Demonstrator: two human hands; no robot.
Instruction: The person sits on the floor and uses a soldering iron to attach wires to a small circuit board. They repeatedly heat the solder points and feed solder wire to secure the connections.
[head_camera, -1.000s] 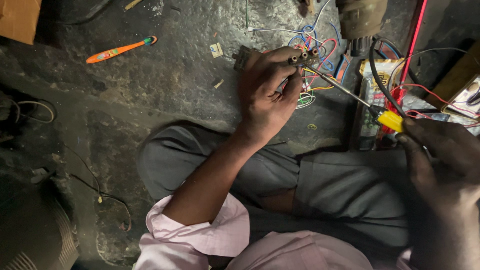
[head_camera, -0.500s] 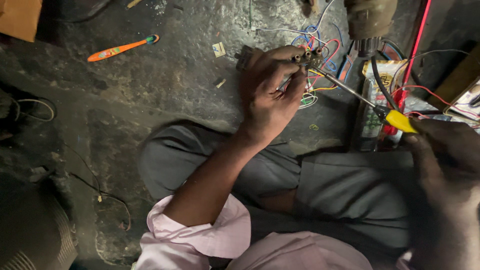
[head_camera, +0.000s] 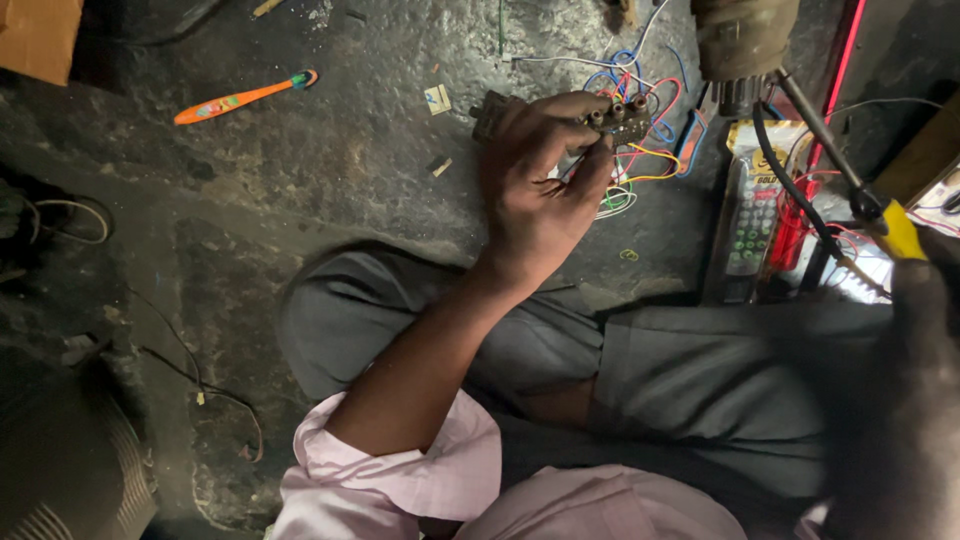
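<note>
1. Head view: left hand (head_camera: 535, 195) held up over the dark floor (head_camera: 330, 160), fingers (head_camera: 560, 125) clamped on a small jack board (head_camera: 620, 118) with coloured wires (head_camera: 650, 150) trailing from it.
2. Right hand (head_camera: 905, 400) at the right edge, blurred, fingers wrapped on the yellow handle of a soldering iron (head_camera: 895, 225); its metal shaft points up-left, tip well apart from the board.
3. Orange toothbrush (head_camera: 240, 97) lies on the floor upper left; a remote control (head_camera: 755, 215) rests near the grey-trousered knee (head_camera: 690, 370).
</note>
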